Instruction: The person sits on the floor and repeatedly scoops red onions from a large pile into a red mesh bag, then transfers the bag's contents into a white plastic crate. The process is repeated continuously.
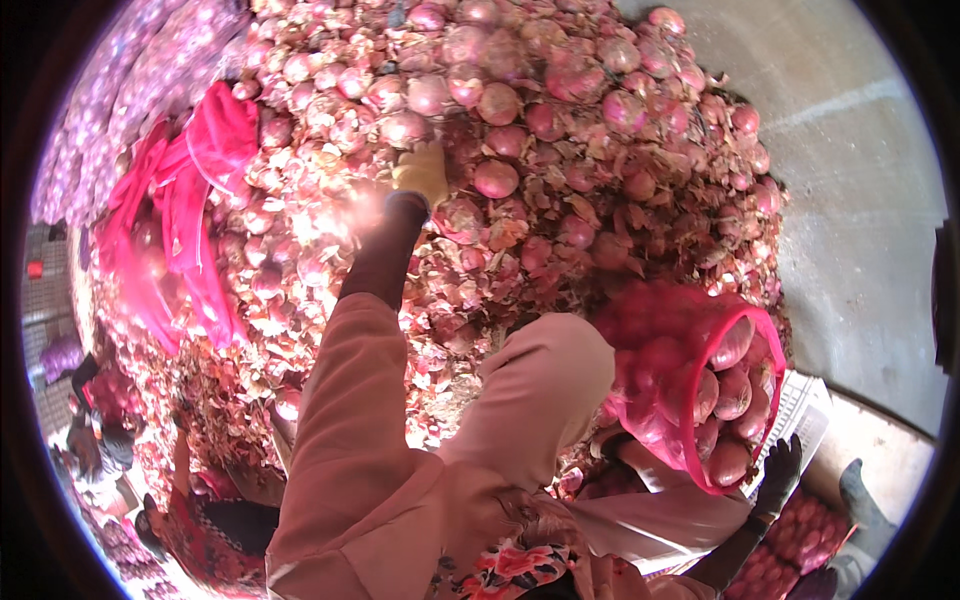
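Note:
My left hand (421, 174), in a pale yellow work glove, reaches forward onto the large heap of red onions (496, 178); its fingers rest among onions and dry skins, and whether they grip one is hidden. At the lower right my right hand (780, 469), in a dark glove, has its fingers apart beside the mouth of a pink mesh bag (697, 375). That bag lies tilted, its rim round, with several red onions (733, 391) showing inside. Nothing shows in the right hand.
Empty pink mesh bags (184, 195) lie on the heap at the left. A white plastic crate (806, 405) stands behind the filled bag. Filled mesh bags (806, 525) lie at the lower right, stacked sacks (142, 82) at the upper left. Other people (217, 525) are at the lower left.

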Available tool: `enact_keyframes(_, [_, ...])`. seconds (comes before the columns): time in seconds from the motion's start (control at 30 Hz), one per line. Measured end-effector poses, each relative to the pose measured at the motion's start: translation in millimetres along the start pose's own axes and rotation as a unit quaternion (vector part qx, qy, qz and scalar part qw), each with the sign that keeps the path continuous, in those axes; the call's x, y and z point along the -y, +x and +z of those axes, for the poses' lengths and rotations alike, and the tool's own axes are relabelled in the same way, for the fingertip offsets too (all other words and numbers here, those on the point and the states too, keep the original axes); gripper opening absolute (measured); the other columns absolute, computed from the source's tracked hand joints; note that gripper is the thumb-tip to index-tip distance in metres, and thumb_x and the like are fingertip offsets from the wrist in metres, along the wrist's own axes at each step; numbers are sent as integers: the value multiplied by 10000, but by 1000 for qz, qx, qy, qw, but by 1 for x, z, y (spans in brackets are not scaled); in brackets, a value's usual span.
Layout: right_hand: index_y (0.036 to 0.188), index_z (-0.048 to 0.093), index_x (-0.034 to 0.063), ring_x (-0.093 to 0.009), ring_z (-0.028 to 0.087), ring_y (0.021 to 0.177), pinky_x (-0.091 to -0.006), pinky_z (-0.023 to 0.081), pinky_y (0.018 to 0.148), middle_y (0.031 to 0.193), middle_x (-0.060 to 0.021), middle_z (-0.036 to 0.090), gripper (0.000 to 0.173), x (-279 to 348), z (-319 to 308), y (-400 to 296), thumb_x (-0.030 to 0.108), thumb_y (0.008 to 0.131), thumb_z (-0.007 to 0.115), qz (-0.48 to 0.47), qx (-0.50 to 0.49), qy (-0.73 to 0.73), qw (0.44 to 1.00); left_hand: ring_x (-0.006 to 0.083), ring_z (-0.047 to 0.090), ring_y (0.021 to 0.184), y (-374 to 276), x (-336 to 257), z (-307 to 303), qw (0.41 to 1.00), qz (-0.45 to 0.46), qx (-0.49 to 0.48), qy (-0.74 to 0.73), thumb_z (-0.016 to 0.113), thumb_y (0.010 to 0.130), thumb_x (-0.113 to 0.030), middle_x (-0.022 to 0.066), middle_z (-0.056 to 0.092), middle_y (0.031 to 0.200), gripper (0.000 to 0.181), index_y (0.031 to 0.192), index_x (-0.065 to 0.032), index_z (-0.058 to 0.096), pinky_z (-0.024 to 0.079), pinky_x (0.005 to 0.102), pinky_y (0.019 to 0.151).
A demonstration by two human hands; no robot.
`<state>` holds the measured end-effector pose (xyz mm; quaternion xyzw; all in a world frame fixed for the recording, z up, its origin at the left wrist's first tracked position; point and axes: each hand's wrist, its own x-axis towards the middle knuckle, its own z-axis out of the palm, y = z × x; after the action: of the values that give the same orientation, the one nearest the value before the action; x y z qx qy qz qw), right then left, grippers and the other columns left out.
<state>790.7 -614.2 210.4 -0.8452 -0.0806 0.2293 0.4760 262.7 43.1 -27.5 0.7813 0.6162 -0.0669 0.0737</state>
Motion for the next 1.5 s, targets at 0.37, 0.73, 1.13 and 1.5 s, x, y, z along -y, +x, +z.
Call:
enact_keyframes(0.37, [1521, 420, 112, -206, 592, 1014, -304, 524, 829, 1286, -135, 584, 578, 13, 17, -14, 120, 962, 568, 5, 12, -66, 998, 349, 612, 1089, -99, 44, -86, 369, 15, 95, -924, 664, 911, -412, 185, 594, 1275, 619, 1373, -40, 486, 541, 473, 901])
enact_keyframes(0.73, [1423, 563, 111, -192, 632, 1022, -325, 540, 846, 1200, -104, 656, 433, 74, 66, -58, 302, 1034, 538, -291, 28, -60, 954, 184, 587, 742, -206, -26, -195, 369, 103, 24, -923, 649, 882, -99, 174, 617, 1180, 443, 1294, 2, 522, 469, 227, 567])
enact_keyframes(1.13, [1337, 587, 142, -238, 635, 1145, -459, 628, 742, 1280, -67, 637, 483, 222, 316, -146, 336, 923, 739, -153, 353, 459, 801, 296, 688, 928, -243, -143, -325, 794, 419, -275, -344, 625, 875, 9, 221, 645, 1239, 424, 1294, -57, 642, 577, 378, 735])
enact_keyframes(1.5, [1330, 606, 98, -339, 631, 1159, -403, 500, 1006, 1227, -237, 635, 677, 188, 194, -138, 526, 826, 749, -277, 185, 141, 932, 213, 554, 1246, -322, -280, -266, 667, 448, 4, -596, 849, 720, -58, 119, 539, 1387, 813, 1443, -28, 481, 469, 350, 1061])
